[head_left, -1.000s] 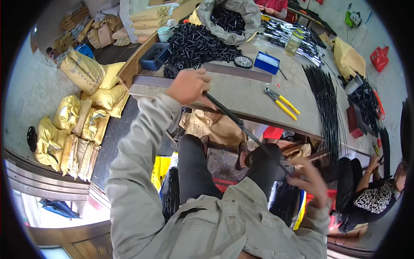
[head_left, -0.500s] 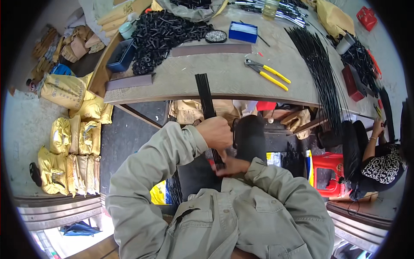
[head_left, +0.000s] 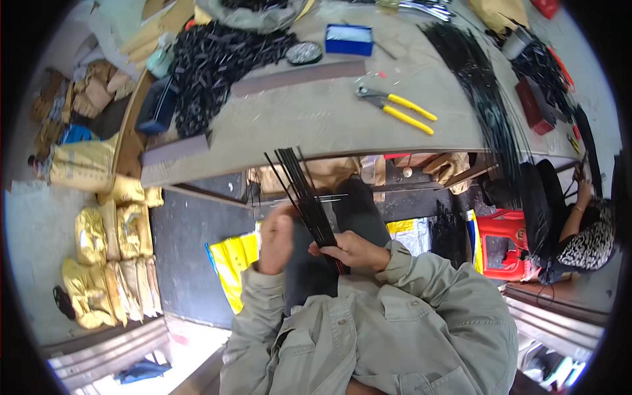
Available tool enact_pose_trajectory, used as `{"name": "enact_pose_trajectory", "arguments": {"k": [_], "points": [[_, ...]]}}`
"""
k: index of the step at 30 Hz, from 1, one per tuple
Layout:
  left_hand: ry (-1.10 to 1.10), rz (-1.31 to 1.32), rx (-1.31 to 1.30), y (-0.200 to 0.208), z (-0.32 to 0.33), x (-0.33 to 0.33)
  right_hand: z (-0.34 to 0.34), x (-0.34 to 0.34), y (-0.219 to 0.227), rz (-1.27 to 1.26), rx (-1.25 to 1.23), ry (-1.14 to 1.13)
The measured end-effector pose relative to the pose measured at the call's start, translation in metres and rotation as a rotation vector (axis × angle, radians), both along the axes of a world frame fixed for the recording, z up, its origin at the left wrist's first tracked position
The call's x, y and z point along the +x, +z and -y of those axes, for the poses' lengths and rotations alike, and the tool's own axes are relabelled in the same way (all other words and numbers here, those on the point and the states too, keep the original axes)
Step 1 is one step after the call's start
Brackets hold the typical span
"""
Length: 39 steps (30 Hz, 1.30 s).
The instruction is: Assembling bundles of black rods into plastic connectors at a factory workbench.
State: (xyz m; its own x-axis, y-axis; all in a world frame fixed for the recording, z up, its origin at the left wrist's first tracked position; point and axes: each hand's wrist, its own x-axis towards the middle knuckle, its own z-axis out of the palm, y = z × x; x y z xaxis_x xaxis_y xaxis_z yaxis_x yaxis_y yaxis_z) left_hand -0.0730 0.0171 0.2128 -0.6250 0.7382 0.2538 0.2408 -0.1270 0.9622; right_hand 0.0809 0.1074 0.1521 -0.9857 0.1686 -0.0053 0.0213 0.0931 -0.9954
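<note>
A bundle of thin black rods (head_left: pixel 308 197) stands tilted in front of my body, its top ends fanned apart below the table edge. My right hand (head_left: pixel 355 251) is closed around the lower part of the bundle, thumb across the front. Just left of the rods, my left hand (head_left: pixel 276 238) is raised and blurred by motion; it looks open, with nothing visible in it. Whether its fingertips touch the rods is hard to make out. Thin pale streaks cross the rods near their middle.
On the table (head_left: pixel 263 135) lie yellow-handled pliers (head_left: pixel 398 110), a blue box (head_left: pixel 349 39), a round dish (head_left: pixel 303 52) and a heap of small black parts (head_left: pixel 224 66). Long black rods (head_left: pixel 471 79) hang over the right edge. A co-worker (head_left: pixel 586 227) sits at far right beside a red stool (head_left: pixel 498 238).
My left hand has let go of the bundle's middle and moved left and down. The rods sit lower, their tops now spread. My right hand has closed around the bundle. The view has shifted slightly.
</note>
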Motion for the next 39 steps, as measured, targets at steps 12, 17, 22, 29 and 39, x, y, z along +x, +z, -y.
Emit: {"name": "enact_pose_trajectory", "arguments": {"k": [12,17,22,29,39], "points": [[-0.488,0.773,0.351,0.0,-0.029,0.033,-0.106,-0.056,0.155,-0.511,0.667,-0.01],[-0.419,0.734,0.233,-0.015,-0.034,0.003,-0.091,-0.068,0.159,-0.561,0.451,0.094],[-0.266,0.831,0.004,-0.018,-0.031,-0.001,-0.088,-0.058,0.095,-0.088,0.6,-0.32],[-0.3,0.865,-0.006,-0.011,-0.036,0.011,-0.085,-0.047,0.082,0.011,0.171,-0.342],[-0.297,0.974,0.024,-0.007,-0.038,0.018,-0.086,-0.047,0.076,-0.211,0.509,-0.407]]}}
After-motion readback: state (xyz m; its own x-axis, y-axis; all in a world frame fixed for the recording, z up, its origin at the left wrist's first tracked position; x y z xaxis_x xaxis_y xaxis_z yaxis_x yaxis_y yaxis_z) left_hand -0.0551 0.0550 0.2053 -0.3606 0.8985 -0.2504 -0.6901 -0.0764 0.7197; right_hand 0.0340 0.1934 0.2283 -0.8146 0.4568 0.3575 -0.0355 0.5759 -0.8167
